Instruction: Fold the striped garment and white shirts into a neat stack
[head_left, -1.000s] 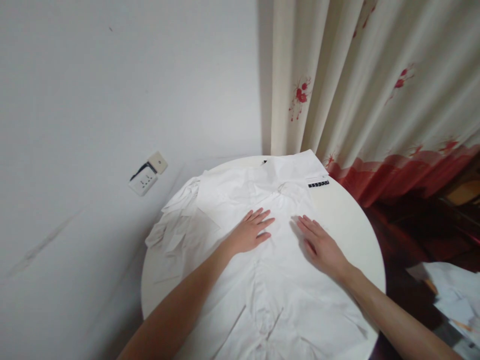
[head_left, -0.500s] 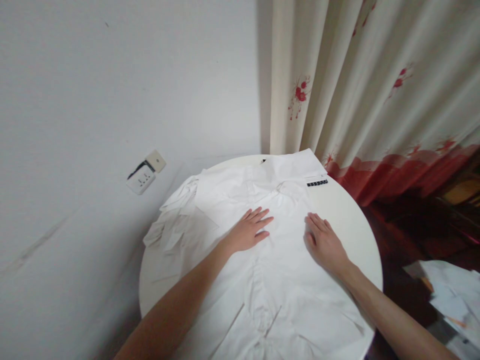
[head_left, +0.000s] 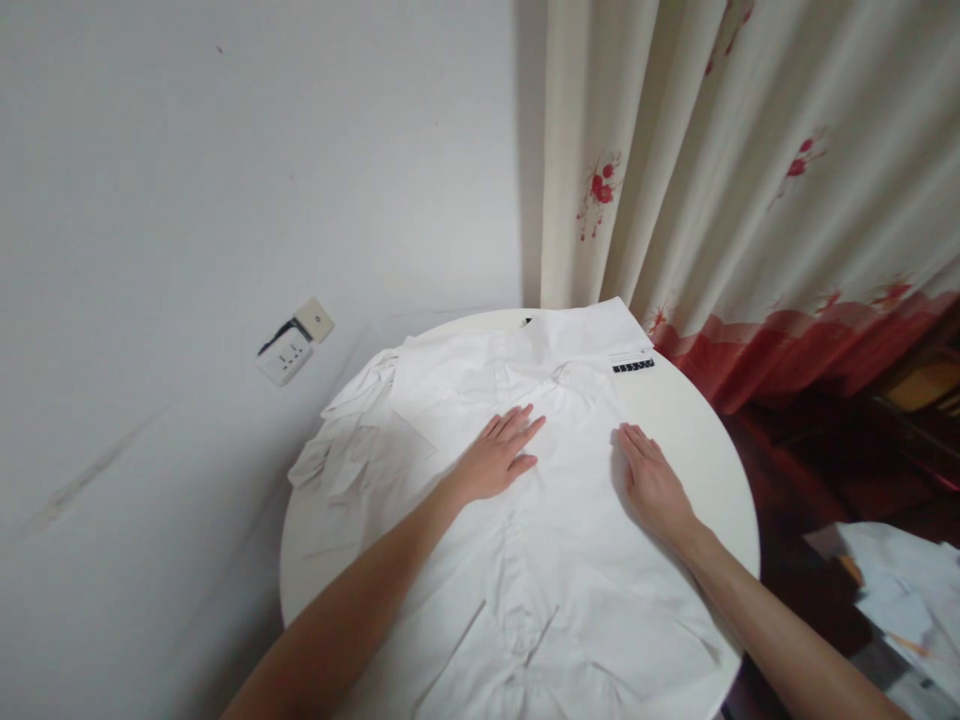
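Note:
A white garment with a seam down its middle and slit-like pocket openings lies spread over a round white table. My left hand rests palm down on the middle of the cloth, fingers stretched out and a little apart. At the garment's right edge, my right hand lies on its side or flat, fingers straight and close together. Neither hand visibly grips the cloth. Bunched folds of cloth lie at the left side of the table. The garment's lower end runs out of view.
Behind the table, a white flap and a black-patterned strip lie near the far edge. A wall with a socket stands left; a floral curtain hangs right. Papers or white sheets lie low at the right.
The fingers of my left hand have drawn slightly closer together and turned a little upward. My right thumb has moved in against the hand. The garment looks nearly the same.

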